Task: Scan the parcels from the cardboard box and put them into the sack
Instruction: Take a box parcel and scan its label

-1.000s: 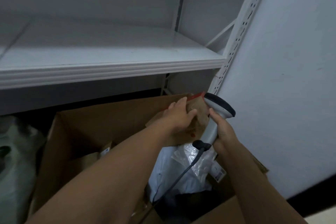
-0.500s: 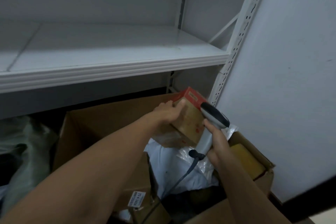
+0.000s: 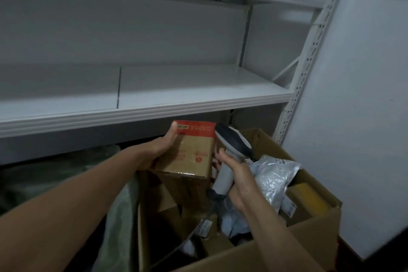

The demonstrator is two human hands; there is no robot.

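Note:
My left hand [image 3: 162, 149] grips a small brown parcel box [image 3: 191, 154] with a red top band, held above the big cardboard box [image 3: 313, 234]. My right hand [image 3: 237, 178] grips the handle of a grey barcode scanner [image 3: 231, 146], whose dark head sits right beside the parcel's right edge. The scanner's cable hangs down into the cardboard box. Inside lie a silver plastic mailer [image 3: 273, 178], a yellow-topped parcel [image 3: 309, 199], a light blue mailer [image 3: 234, 223] and several brown cartons. A greenish sack [image 3: 119, 216] lies at the box's left side, partly behind my left forearm.
A white metal shelf [image 3: 154, 106] runs across just above and behind the box, with another shelf higher up. Its perforated upright [image 3: 302, 86] stands at the right, against a pale wall [image 3: 364, 95]. Dark space lies under the shelf at left.
My left hand has lifted the parcel out of the box and turned it, so its side now faces me. The scanner stays beside it. The view has tilted upward.

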